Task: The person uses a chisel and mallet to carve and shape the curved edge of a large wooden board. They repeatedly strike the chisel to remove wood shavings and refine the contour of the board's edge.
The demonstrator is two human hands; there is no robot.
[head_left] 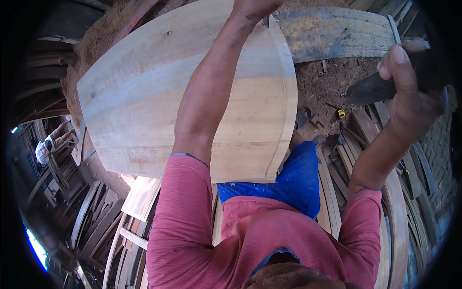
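Reaching across the panel point(144, 120), holding a dark tool point(368, 90) clear to its right

Laid broad face up, near edge just over the shorts point(301, 185), presumably to bring the curved right border within reach of both hands. Cannot make out any support underneath.

Reaching with the left arm point(207, 91) nearly straight over the panel, elbow above its near half, to put the left hand point(256, 5) near its far right corner. See a thin blade point(266, 22) below that hand, seemingly steadied there at the border. Cannot tell how far closed the left grip is, with fingers cut off by the view's upper edge.

Holding the right hand point(408, 89) raised to the panel's right, well apart from it, elbow bent, thumb upward. Clamped in the right grip: the dark tool, too blurred to identify, probably held out there to stay off the panel.

Note also a greyed board point(337, 33) past the panel's far right corner.
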